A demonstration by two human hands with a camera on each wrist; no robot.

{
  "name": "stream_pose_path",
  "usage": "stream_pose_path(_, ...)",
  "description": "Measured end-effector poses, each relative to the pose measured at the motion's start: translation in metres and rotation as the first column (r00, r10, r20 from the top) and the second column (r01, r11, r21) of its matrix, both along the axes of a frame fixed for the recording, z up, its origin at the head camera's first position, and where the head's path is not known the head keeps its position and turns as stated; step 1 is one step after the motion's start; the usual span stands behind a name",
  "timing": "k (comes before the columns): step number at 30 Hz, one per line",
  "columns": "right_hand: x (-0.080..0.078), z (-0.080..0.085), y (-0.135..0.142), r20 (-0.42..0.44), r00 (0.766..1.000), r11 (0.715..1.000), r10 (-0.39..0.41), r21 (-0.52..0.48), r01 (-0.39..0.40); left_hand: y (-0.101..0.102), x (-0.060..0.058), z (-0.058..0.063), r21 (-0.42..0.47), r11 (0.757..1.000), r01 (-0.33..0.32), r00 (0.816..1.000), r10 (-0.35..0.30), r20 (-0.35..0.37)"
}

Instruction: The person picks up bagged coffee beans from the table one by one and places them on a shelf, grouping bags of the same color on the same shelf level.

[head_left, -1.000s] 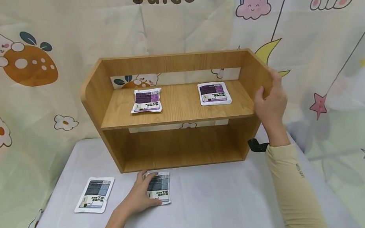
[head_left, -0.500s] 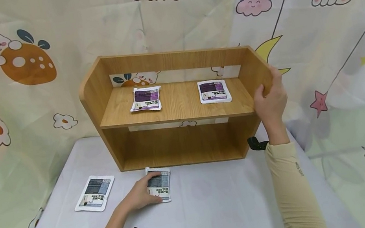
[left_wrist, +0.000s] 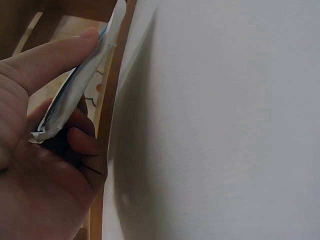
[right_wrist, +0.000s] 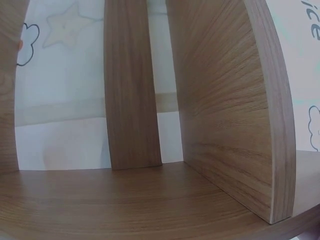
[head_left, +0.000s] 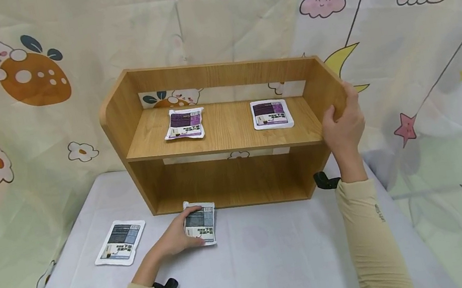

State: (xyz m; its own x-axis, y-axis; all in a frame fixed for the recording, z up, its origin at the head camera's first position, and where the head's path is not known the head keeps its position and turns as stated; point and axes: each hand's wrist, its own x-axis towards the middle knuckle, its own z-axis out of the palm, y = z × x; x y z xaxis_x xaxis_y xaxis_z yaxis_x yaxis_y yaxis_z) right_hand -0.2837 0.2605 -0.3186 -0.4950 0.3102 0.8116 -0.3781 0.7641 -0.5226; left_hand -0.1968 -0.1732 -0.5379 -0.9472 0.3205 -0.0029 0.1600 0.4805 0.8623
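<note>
My left hand (head_left: 176, 236) pinches a flat white-edged packet (head_left: 202, 225) with a blue-grey printed label, at the front of the lower shelf. In the left wrist view the packet (left_wrist: 82, 82) is seen edge-on and tilted, thumb on one face and curled fingers behind the other, with its shadow falling on the white cloth. With my right hand (head_left: 344, 123) I grip the right side panel of the wooden two-tier shelf (head_left: 228, 129). The right wrist view shows the inside of that shelf, its boards (right_wrist: 132, 90) and back slat.
A similar blue-grey packet (head_left: 121, 243) lies on the white tablecloth (head_left: 276, 257) at the left. On the upper tier lie two purple-labelled packets, one at the left (head_left: 184, 124) and one at the right (head_left: 271, 114). A printed curtain (head_left: 217, 25) hangs behind.
My left hand has raised the packet off the cloth and shifted it forward toward the lower shelf. The right hand keeps its grip on the side panel.
</note>
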Motion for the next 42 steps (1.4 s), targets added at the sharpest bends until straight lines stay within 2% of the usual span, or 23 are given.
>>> stream_pose_path(8, -0.003, -0.001, 0.001, -0.003, 1.000, 1.000, -0.005, -0.002, 0.005, -0.002, -0.015, 0.008, 0.039, 0.999, 0.011, 1.000, -0.011, 0.007)
stream_pose_path(9, -0.003, -0.001, 0.001, -0.004, 1.000, 1.000, -0.006, -0.004, 0.006, -0.001, -0.014, 0.014, 0.042, 0.999, 0.013, 1.000, -0.013, 0.007)
stream_pose_path(13, -0.004, -0.001, 0.001, -0.014, 1.000, 1.000, -0.005, -0.005, 0.005, -0.004, -0.022, 0.017, 0.044, 0.999, 0.023, 1.000, -0.023, 0.004)
stream_pose_path(15, -0.004, -0.002, 0.001, -0.017, 1.000, 1.000, -0.006, -0.004, 0.006, -0.005, -0.026, 0.018, 0.040, 0.999, 0.024, 1.000, -0.025, 0.010)
stream_pose_path(16, -0.004, -0.002, 0.001, -0.016, 1.000, 1.000, -0.004, -0.002, 0.003, -0.007, -0.031, 0.012, 0.036, 0.999, 0.025, 1.000, -0.025, 0.005)
stream_pose_path(23, -0.004, -0.003, 0.002, -0.009, 1.000, 1.000, 0.004, 0.006, -0.004, -0.011, -0.047, 0.011, 0.017, 0.999, 0.029, 1.000, -0.029, -0.004)
stream_pose_path(29, -0.004, -0.004, 0.002, -0.006, 1.000, 1.000, -0.006, 0.002, 0.006, -0.013, -0.062, 0.016, -0.035, 0.999, 0.034, 0.999, -0.033, 0.017)
stream_pose_path(34, -0.004, -0.003, 0.002, 0.007, 1.000, 1.000, 0.001, 0.013, -0.001, -0.014, -0.075, 0.022, -0.027, 0.999, 0.029, 0.998, -0.027, 0.056)
stream_pose_path(42, -0.005, -0.004, 0.002, 0.004, 1.000, 1.000, -0.001, 0.023, 0.001, -0.016, -0.102, 0.020, -0.034, 0.999, 0.023, 0.996, -0.020, 0.082)
